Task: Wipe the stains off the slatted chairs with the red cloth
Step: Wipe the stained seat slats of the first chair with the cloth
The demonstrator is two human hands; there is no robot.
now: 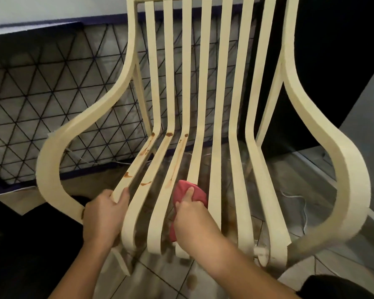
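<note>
While our left hand [104, 216] curls its fingers round the leftmost seat slat near its front edge, our right hand [192, 223] holds the red cloth [195, 192] bunched under the palm. The forefinger is stretched along the top, pressing the cloth onto the middle seat slat toward the front of the cream slatted chair [207, 83]. Brown stains [148, 147] mark the three left slats: blotches in the bend where seat meets back, drips along the first two, and a long streak down the third that ends just beside the cloth. The slats to the right look clean. Under the chair we see pale floor tiles [160, 277] with a brownish spot [191, 279], and a white cable [300, 203] lying on them. Behind the chair leans a quilted panel [52, 104] with a dark triangle pattern, and the room to the right is dark.
</note>
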